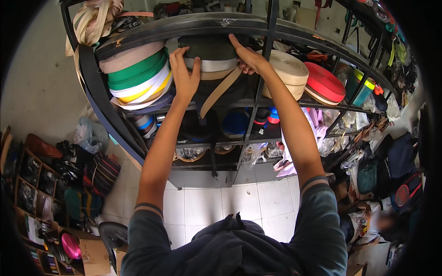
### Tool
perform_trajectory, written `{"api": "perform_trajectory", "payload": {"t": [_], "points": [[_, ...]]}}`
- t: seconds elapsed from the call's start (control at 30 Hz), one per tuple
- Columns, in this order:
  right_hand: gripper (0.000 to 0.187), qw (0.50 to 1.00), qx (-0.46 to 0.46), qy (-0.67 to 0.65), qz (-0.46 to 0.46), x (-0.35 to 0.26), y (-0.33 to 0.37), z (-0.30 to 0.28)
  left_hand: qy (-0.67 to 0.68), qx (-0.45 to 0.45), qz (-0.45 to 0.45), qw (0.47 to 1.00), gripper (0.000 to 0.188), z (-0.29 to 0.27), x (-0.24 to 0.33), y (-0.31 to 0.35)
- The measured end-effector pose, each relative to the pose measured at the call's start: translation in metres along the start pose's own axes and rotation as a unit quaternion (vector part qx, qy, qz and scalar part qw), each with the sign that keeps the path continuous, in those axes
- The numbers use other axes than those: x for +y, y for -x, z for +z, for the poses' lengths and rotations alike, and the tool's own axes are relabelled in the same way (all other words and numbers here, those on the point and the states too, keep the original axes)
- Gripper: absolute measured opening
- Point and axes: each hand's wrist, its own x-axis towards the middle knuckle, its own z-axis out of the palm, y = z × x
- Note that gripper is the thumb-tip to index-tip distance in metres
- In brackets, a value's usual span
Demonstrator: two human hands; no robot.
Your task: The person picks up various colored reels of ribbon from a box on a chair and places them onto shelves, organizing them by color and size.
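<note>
Both arms reach up to a black metal shelf, where a stack of webbing rolls sits between my hands. At the top of the stack is a dark roll [207, 48], with a white roll [211, 65] and a tan one beneath it. My left hand [185, 76] grips the stack's left side, fingers bent over the dark and white rolls. On the opposite side, my right hand [247, 56] holds the dark roll, one finger stretched up along it and the others curled. A loose tan strap end [220, 93] hangs down in front. The rolls' far sides are hidden.
Left of the stack are green, white and yellow rolls [138, 76]. To its right, past an upright post [260, 83], sit a cream roll [286, 69] and a red roll [326, 83]. A shelf beam [184, 26] runs just above my hands. Another person [370, 221] is at lower right.
</note>
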Motion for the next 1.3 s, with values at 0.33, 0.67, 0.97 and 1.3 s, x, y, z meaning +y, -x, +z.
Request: {"api": "perform_trajectory", "payload": {"t": [0.33,0.67,0.97,1.3], "points": [[0.091,0.977,0.097,0.185,-0.052,0.002,-0.008,0.003,0.001,0.043,-0.097,0.994,0.026,0.020,-0.003,-0.007],[0.036,0.905,0.252,0.042,-0.340,0.089,0.022,0.064,-0.105,0.071,-0.088,0.988,0.022,-0.023,-0.012,0.043],[0.025,0.929,0.114,-0.087,-0.341,0.149,0.112,0.165,-0.033,0.182,-0.475,0.861,0.011,-0.175,0.095,0.224],[0.027,0.853,-0.471,-0.137,-0.177,0.238,0.297,0.326,-0.209,0.329,-0.666,0.636,0.023,-0.365,0.325,0.416]]}}
